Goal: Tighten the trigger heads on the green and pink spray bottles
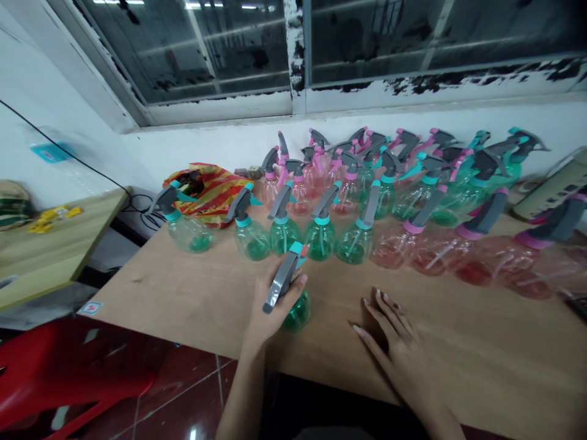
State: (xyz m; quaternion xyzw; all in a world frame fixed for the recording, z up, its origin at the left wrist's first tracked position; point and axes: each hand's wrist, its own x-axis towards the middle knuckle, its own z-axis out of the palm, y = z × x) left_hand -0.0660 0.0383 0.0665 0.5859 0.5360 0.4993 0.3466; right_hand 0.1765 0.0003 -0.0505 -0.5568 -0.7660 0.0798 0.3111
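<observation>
My left hand is wrapped round the neck of a green spray bottle with a grey and teal trigger head. The bottle is upright at the near side of the wooden table; whether its base touches the top I cannot tell. To its right my right hand hovers or rests over the table with its fingers stretched out and holds nothing. Just beyond the hands runs a row of green spray bottles, continued on the right by pink spray bottles.
More pink and green bottles crowd against the wall. A red and yellow plastic bag lies at the back left. At far left stand a second table with yellow pieces and a red stool. A box-like object leans at right.
</observation>
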